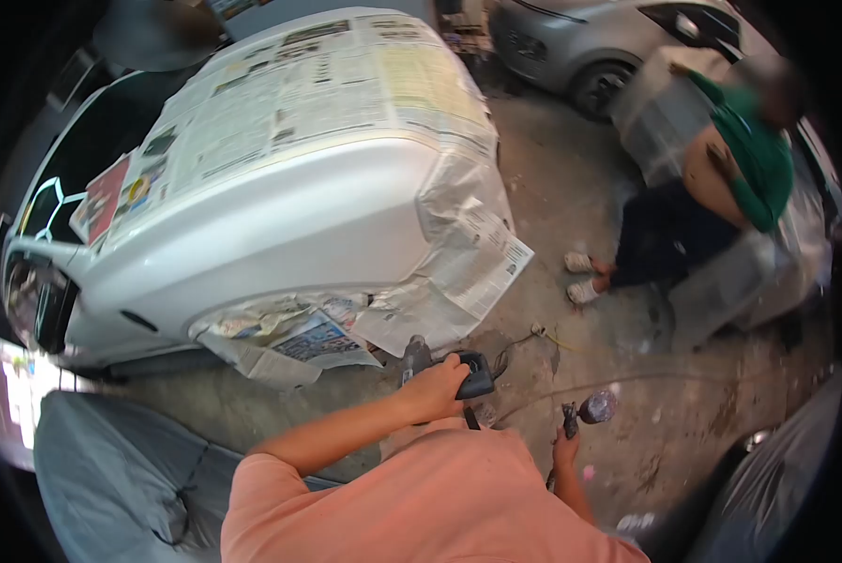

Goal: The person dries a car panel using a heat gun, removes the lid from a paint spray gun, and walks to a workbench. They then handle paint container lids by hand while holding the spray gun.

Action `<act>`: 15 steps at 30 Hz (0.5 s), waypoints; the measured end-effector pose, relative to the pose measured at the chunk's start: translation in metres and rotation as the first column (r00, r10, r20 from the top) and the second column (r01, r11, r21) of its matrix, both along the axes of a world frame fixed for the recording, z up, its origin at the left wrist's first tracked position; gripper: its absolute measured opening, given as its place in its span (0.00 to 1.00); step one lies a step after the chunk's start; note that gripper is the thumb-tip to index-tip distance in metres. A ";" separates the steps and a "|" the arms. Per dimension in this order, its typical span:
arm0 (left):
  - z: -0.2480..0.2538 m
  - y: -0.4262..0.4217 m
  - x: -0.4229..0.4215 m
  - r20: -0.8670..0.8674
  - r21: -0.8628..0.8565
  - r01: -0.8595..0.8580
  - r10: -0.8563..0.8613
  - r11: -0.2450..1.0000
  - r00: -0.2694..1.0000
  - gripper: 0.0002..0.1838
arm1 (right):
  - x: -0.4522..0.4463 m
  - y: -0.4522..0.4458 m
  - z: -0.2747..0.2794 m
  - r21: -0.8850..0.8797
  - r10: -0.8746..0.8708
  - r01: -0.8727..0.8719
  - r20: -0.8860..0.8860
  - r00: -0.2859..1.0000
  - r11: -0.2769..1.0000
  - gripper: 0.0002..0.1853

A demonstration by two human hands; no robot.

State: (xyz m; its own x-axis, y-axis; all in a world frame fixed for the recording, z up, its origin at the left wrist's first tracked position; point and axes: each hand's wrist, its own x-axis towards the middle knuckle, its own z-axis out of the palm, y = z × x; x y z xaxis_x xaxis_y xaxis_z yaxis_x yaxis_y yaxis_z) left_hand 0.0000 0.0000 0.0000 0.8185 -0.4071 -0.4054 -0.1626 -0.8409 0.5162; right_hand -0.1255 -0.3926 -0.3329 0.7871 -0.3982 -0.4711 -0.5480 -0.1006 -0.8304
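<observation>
My left hand (437,388) is closed around the grip of a dark handheld power tool (476,374), its grey barrel (416,354) pointing toward the car and a blocky black end on the near side. I cannot make out its exact kind. Lower on the right, my right hand (565,447) is wrapped around a spray gun (570,419) with a round, cloudy paint cup (598,406) beside it. Beyond my left hand stands a white car (299,202), its hood covered with newspaper (308,89) and more paper (318,340) over the wheel arch.
A hose (646,376) crosses the concrete floor (552,178), with a yellow cable (563,345) near it. At right, a person in a green top (752,141) leans by a plastic-covered vehicle (721,305). A silver car (571,47) stands behind; a grey cover (111,469) lies left.
</observation>
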 end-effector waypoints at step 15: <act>0.078 0.054 -0.024 0.533 0.424 -0.025 -0.227 0.905 0.815 0.15 | 0.020 -0.008 -0.028 -0.065 0.254 -0.254 -0.006 0.967 0.965 0.15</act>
State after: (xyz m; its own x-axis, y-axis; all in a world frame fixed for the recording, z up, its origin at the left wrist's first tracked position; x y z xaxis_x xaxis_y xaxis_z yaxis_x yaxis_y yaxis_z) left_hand -0.0236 0.0543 0.0778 0.9119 -0.4090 -0.0331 -0.4104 -0.9096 -0.0652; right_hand -0.1056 -0.4008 -0.3606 0.8676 -0.2148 -0.4485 -0.4952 -0.2897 -0.8191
